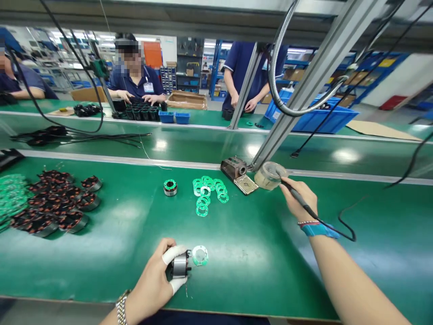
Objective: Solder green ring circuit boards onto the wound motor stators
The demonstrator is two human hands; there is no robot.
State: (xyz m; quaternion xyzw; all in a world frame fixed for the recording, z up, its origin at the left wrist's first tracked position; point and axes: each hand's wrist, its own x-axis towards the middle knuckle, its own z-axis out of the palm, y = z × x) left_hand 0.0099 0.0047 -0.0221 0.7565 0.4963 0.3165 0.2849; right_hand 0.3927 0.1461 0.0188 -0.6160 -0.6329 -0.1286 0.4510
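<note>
My left hand, with white finger cots on thumb and forefinger, grips a motor stator tipped on its side at the table's near edge. Right beside the stator lies a green ring-shaped circuit board. My right hand is closed around a soldering iron, whose tip end reaches into a round, pale tub. What the tub contains is hard to make out. A soldering iron stand with a small tray stands just left of the tub.
Several ring boards lie mid-table, near one stator topped with a green ring. Many stators and a heap of green boards fill the left side. A slanted metal post rises behind the tub. Co-workers sit and stand across the bench.
</note>
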